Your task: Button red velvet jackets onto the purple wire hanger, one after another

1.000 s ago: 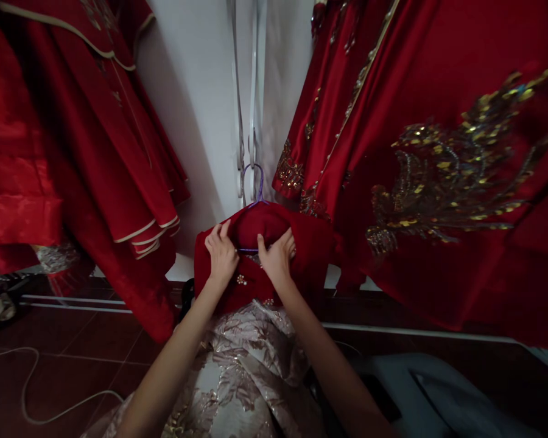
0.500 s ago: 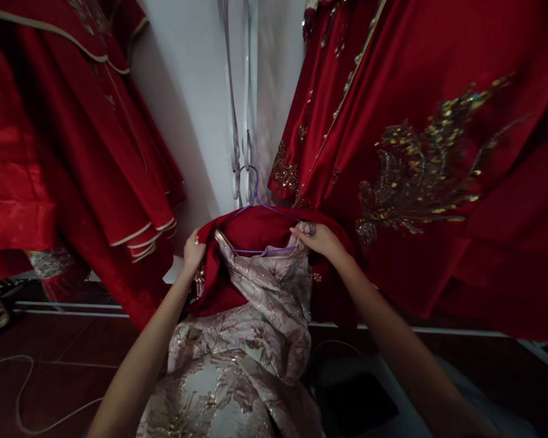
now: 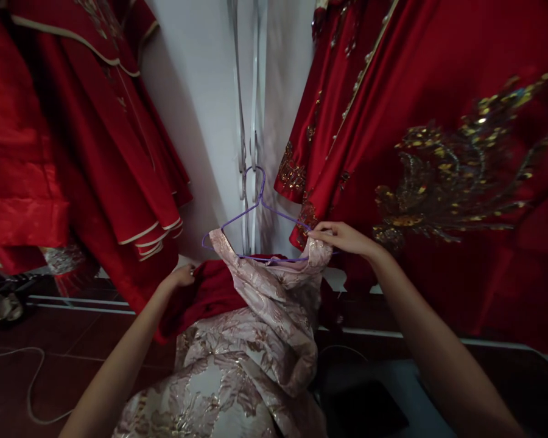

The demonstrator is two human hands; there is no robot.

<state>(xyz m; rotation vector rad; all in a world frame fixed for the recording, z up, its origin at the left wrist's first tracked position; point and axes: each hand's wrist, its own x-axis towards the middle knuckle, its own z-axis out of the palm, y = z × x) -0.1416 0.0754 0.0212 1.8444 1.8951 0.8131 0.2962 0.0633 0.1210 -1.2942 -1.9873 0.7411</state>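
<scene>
A pale pink brocade dress (image 3: pixel 274 328) with gold leaf patterns hangs by its straps on a purple wire hanger (image 3: pixel 240 214), whose hook is at a white metal rail. My right hand (image 3: pixel 344 237) pinches the dress's right shoulder strap at that end of the hanger. Off to the left, my left hand (image 3: pixel 180 277) is closed on a dark red jacket (image 3: pixel 214 286), which now sits bunched behind the dress, below the hanger's shoulders. A ring shows on my left hand.
Red garments (image 3: pixel 114 152) with cream piping hang on the left. On the right hangs a red gown (image 3: pixel 438 79) with gold sequin embroidery. A white cable (image 3: pixel 39 383) lies on the dark tiled floor, and a dark flat object (image 3: pixel 369 407) lies low at right.
The red jacket has come off the hanger's shoulders and dropped behind the dress. My left hand has moved left and down with it; my right hand stays at the strap.
</scene>
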